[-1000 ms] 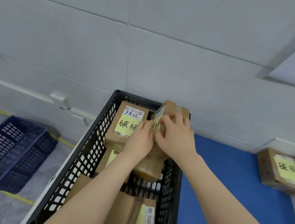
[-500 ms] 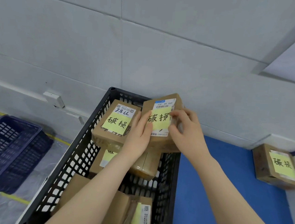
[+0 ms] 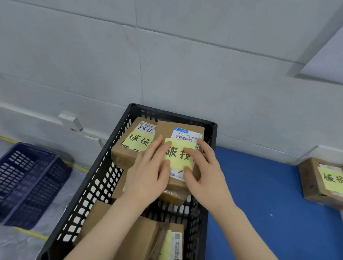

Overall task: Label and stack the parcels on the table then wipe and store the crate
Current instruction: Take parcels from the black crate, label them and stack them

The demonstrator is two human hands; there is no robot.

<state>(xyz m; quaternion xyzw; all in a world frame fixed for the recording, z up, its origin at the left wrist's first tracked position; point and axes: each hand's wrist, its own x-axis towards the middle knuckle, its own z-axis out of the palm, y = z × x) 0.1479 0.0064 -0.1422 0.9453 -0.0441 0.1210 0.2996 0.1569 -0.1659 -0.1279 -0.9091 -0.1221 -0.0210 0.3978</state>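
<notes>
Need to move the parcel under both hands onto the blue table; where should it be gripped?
By its left and right edges, coming from above. The parcel lies flat, label up, on top of other parcels, and the walls of the black crate block any sideways approach.

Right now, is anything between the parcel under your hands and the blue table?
Only the crate's right wall: the parcel sits within the crate. Beyond it the blue table shows bare until another labelled parcel at its far right.
</notes>
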